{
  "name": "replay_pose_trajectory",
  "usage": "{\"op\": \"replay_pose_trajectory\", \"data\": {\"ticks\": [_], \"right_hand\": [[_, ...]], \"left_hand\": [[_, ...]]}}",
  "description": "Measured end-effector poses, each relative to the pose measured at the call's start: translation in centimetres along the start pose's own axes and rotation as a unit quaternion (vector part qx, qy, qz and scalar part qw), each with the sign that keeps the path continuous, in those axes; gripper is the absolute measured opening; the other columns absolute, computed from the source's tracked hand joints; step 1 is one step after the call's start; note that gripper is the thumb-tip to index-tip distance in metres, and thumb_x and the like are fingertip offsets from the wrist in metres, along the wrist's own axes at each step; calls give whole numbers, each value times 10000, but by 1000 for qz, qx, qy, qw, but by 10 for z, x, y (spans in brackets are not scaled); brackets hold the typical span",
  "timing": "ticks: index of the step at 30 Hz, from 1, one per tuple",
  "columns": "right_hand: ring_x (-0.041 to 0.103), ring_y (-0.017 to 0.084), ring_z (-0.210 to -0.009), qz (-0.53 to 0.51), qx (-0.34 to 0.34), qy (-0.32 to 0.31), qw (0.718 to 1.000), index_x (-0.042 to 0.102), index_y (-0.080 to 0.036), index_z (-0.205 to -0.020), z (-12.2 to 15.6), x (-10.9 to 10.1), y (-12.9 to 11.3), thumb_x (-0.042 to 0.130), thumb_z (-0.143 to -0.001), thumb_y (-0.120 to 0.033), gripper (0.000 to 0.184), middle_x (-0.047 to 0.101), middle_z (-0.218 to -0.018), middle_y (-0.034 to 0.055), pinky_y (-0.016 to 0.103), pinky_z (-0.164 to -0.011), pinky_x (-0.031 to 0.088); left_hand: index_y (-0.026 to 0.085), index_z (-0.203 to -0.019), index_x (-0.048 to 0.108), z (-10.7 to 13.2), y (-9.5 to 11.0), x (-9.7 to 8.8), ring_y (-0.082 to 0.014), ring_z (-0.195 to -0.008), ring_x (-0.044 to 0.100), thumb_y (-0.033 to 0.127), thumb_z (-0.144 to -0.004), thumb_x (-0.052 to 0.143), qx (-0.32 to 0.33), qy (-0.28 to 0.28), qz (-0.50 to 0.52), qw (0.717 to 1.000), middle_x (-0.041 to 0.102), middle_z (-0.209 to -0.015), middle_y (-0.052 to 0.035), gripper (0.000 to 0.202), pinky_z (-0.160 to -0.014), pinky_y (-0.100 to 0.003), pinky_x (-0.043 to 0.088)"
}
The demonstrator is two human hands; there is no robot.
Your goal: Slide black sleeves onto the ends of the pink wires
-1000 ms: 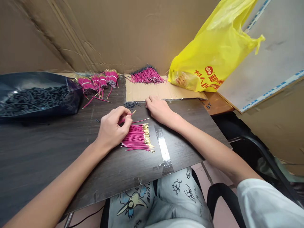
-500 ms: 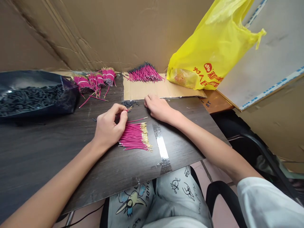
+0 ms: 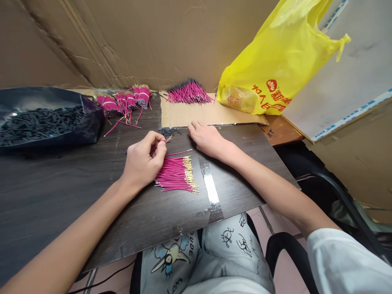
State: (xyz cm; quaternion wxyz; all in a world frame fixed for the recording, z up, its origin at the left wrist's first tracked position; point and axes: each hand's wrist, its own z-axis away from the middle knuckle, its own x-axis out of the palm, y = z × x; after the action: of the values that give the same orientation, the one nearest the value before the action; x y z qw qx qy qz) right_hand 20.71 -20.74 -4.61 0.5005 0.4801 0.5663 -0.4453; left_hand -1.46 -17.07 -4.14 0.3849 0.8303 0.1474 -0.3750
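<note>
My left hand point(image 3: 145, 157) is pinched closed on magenta wires, their gold tips point(image 3: 168, 139) poking out past thumb and forefinger. Just below it, a row of magenta wires point(image 3: 174, 174) lies on the dark table, gold ends to the right. One stray wire point(image 3: 180, 153) rests above that row. My right hand point(image 3: 203, 139) rests on the table by the cardboard's front edge, fingers curled downward and together; whatever they may hold is hidden. Between the two hands lies a small pile of short black tubes point(image 3: 168, 132).
On a cardboard sheet point(image 3: 183, 116) sits a heap of black-ended magenta wires point(image 3: 190, 92). Tied wire bundles point(image 3: 130, 100) lie at back left, beside a dark bag point(image 3: 92, 122) of black tubes. A yellow plastic bag point(image 3: 269, 69) stands at back right. Clear tape point(image 3: 211, 190) crosses the table.
The view has shifted slightly. Both hands hold nearly the same places and poses, the left still pinching the wires.
</note>
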Motion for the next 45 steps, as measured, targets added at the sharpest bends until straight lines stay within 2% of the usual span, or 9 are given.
{"op": "replay_pose_trajectory", "data": {"ticks": [4,7,9,12,16,21,28,34,45], "right_hand": [[525,277,-1186,-10,-1,11,1000,586,-75,-1206,1,3,1,396,-930,-5,342,598,-1278,208,348,-845,474],[542,228,-1128,-106,4,43,993,568,-116,-1156,6,3,5,398,-969,-52,261,632,-1220,151,333,-894,459],[559,178,-1029,-206,4,70,976,553,-144,-1105,13,2,6,393,-1008,-114,189,655,-1120,99,309,-896,447],[563,122,-895,-341,-6,96,935,548,-165,-1048,25,-2,1,424,-1040,-229,140,659,-1012,46,269,-850,442],[589,105,-918,-422,-26,106,900,588,-175,-1070,34,-6,-13,490,-1024,-325,185,677,-1054,41,244,-809,451],[589,90,-884,-470,-40,106,875,615,-168,-1061,32,-4,-23,539,-993,-363,220,682,-1040,30,228,-787,467],[603,86,-896,-460,-28,126,878,635,-168,-1036,34,-6,-22,539,-987,-336,200,691,-1027,24,217,-772,459],[579,84,-872,-446,-44,108,887,638,-174,-1040,33,-2,-22,518,-997,-340,209,690,-1010,18,224,-802,451],[561,65,-804,-511,-34,78,855,659,-141,-1024,31,-1,-22,578,-962,-358,239,681,-954,11,210,-757,432]], "left_hand": [[231,-885,570,-1,-1,-2,-121,-558,476,327,-953,506,-9,-2,5,1000,566,-656,25,134,-624,-298,377],[217,-892,572,-1,-3,-2,-110,-542,459,317,-942,515,-6,-14,13,1000,527,-628,35,126,-606,-286,366],[209,-911,582,-2,-4,-2,-108,-550,469,319,-934,525,-5,-29,9,1000,517,-626,38,126,-602,-275,362],[206,-937,596,-1,-3,-2,-112,-558,482,329,-937,522,1,-47,-1,999,518,-623,41,144,-604,-266,364],[206,-926,594,0,0,-2,-117,-545,482,335,-942,508,24,-71,3,997,535,-618,40,155,-606,-265,374],[207,-875,591,1,2,-3,-122,-562,474,342,-942,505,52,-79,-4,995,532,-629,34,173,-611,-262,365],[205,-878,618,2,0,-5,-123,-583,489,334,-943,501,58,-70,-2,996,543,-639,29,186,-630,-262,367],[197,-845,636,1,0,-3,-120,-592,507,312,-933,492,71,-74,-5,995,602,-675,17,204,-641,-270,371],[185,-831,616,2,-2,-3,-100,-570,471,324,-938,513,79,-89,2,993,536,-630,38,203,-636,-246,361]]}}
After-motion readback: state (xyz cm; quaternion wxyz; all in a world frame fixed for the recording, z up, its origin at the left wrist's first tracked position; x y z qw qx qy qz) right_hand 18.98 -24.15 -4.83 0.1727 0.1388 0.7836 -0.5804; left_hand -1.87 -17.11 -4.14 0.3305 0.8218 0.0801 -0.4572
